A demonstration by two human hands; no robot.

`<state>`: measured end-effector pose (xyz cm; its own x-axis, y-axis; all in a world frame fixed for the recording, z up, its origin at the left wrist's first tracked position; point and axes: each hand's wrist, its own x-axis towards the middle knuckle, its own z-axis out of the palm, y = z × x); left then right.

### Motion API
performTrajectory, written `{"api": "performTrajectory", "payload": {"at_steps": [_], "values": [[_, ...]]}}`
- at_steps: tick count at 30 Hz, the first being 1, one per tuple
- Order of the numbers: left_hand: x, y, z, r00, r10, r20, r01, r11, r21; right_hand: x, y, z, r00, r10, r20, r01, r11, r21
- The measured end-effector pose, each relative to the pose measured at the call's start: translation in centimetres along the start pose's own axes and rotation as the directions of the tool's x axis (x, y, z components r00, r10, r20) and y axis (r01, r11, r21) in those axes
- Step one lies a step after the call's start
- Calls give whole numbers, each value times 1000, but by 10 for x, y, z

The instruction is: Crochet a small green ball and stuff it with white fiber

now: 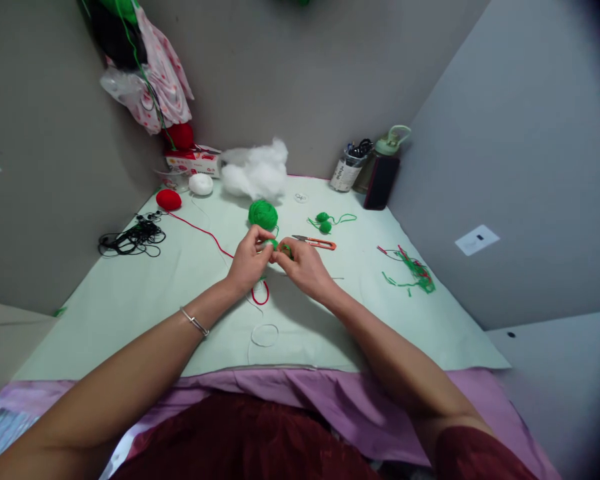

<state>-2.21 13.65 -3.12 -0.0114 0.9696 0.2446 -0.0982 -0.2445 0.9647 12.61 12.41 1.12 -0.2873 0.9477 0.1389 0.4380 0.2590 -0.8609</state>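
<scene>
My left hand (250,259) and my right hand (304,263) meet over the middle of the table. Between the left fingertips sits a small piece of green yarn work (273,245), mostly hidden by the fingers. The right fingers pinch a loop of green yarn (287,251) close beside it. Just beyond the hands rests a ball of green yarn (263,215). Orange-handled thread snips (316,242) lie behind the right hand. Near the left wrist, a red yarn loop (261,293) and a thin white thread (265,335) lie on the table.
White stuffing (257,170) is heaped at the back. To the left are a red yarn ball (169,199), a white yarn ball (201,184) and tangled black cord (135,237). On the right stand a phone (381,182) and a bottle (391,141); yarn scraps (417,272) lie nearer.
</scene>
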Motion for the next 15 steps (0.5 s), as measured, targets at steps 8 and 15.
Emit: {"api": "performTrajectory", "payload": {"at_steps": [8, 15], "values": [[-10, 12, 2, 998, 28, 58, -28, 1000, -2, 9, 9, -6, 999, 26, 35, -31, 984, 176], [-8, 26, -8, 977, -107, 184, 129, 986, -110, 11, 11, -14, 999, 45, -23, -40, 980, 197]]}}
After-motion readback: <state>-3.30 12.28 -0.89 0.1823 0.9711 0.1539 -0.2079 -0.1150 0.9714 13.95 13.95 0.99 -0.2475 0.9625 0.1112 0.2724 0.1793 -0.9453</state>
